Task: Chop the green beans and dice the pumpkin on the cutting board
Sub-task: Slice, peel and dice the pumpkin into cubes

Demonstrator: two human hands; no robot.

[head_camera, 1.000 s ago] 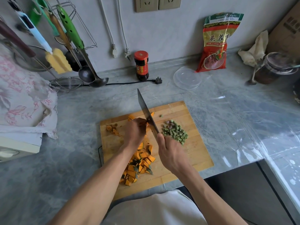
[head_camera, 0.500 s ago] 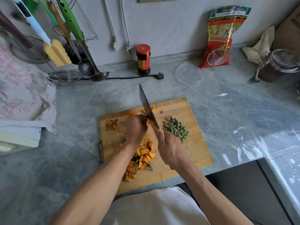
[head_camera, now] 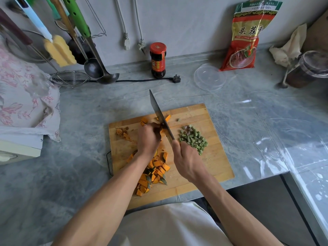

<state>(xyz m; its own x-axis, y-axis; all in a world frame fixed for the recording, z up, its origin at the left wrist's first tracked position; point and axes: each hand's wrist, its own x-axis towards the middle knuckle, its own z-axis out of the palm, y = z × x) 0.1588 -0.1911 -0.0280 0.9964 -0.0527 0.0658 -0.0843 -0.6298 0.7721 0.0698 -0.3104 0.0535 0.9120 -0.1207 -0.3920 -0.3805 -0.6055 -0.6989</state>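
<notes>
Grey marble-look countertop point(head_camera: 79, 107), rectangular wooden cutting board point(head_camera: 213, 157) at near centre. Diced orange pumpkin pile point(head_camera: 154, 173) on board's near-left, chopped green bean heap point(head_camera: 193, 139) at right. Right hand point(head_camera: 186, 160) wrapped around handle of dark steel cleaver point(head_camera: 158, 112), blade between both heaps. Left hand point(head_camera: 148, 139) curled, pinning orange pumpkin piece point(head_camera: 160, 131) against blade.

dark sauce bottle point(head_camera: 158, 60) by the wall, clear lid point(head_camera: 210, 77), red snack bag point(head_camera: 245, 35), hanging ladles point(head_camera: 99, 68)
</notes>
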